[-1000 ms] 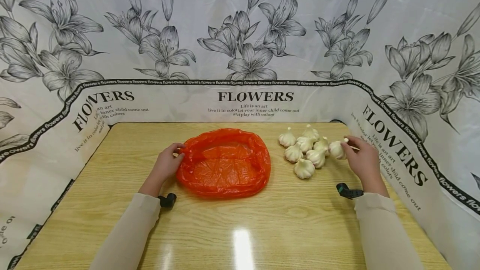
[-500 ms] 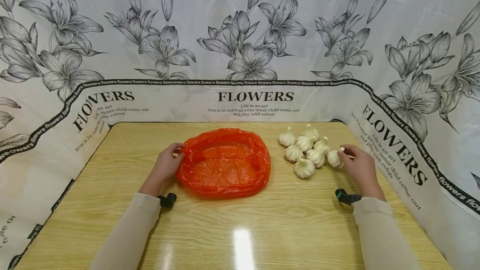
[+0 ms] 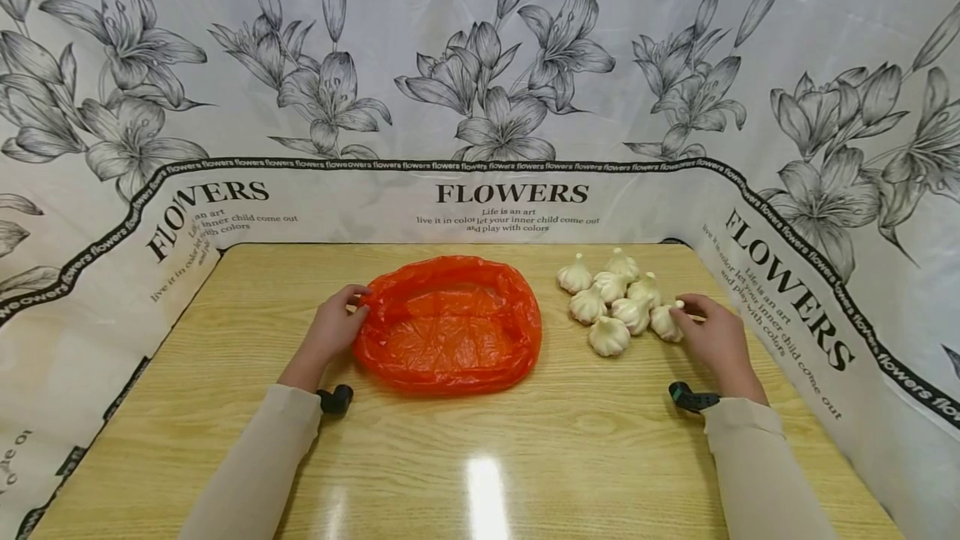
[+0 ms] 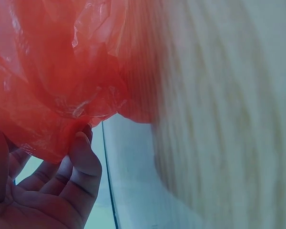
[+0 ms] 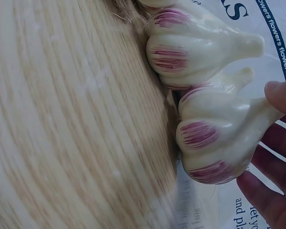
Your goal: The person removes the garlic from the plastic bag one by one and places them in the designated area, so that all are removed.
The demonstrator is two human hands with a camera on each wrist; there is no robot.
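Observation:
A red plastic bag (image 3: 450,380) lies on the table with its mouth spread wide and its rim rolled outward. My left hand (image 3: 337,327) pinches the bag's left edge; the left wrist view shows thumb and fingers on the thin red plastic (image 4: 62,90). On the right, my right hand (image 3: 720,338) holds a white garlic bulb (image 3: 665,323) by its neck, thumb on the stem in the right wrist view. Purple streaks mark this bulb (image 5: 214,138). It stands at the right side of a cluster of several garlic bulbs (image 3: 609,337), close against its neighbour.
The wooden table (image 3: 420,457) runs back to a white cloth (image 3: 517,227) printed with flowers and lettering, which also rises on both sides. A gap of bare wood lies between the bag and the garlic cluster.
My right hand has come down and left with the garlic bulb, bringing it from above the table's right side to the cluster's edge. The left hand and bag stay put.

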